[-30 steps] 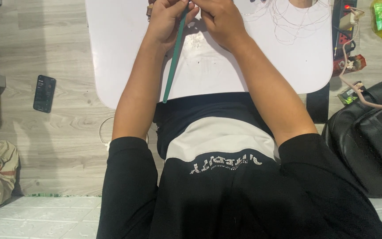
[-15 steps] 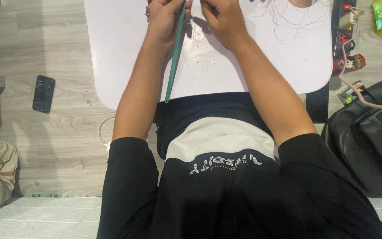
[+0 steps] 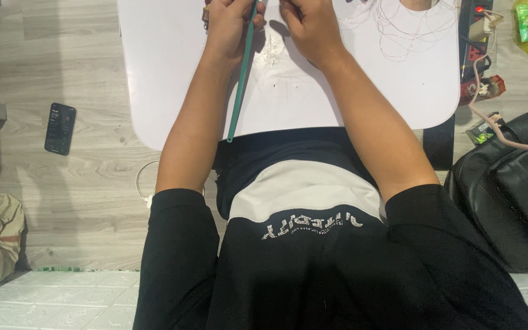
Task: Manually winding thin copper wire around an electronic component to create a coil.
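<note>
Evidently, work in hand: both hands meet at the far edge of the white table (image 3: 172,91), mostly cut off by the top of the view.
Left hand (image 3: 230,21): fingers curled around the upper end of a thin green rod (image 3: 239,85), which slants back along the forearm to the table's near edge.
Right hand (image 3: 310,24): just right of the rod; fingertips out of view, so I cannot tell their state.
Progress: likely mid-way; thin wire (image 3: 398,24) lies loose on the table's far right.
Beside the table: a phone (image 3: 60,128) on the floor to its left, a black bag (image 3: 508,195) to its right.
</note>
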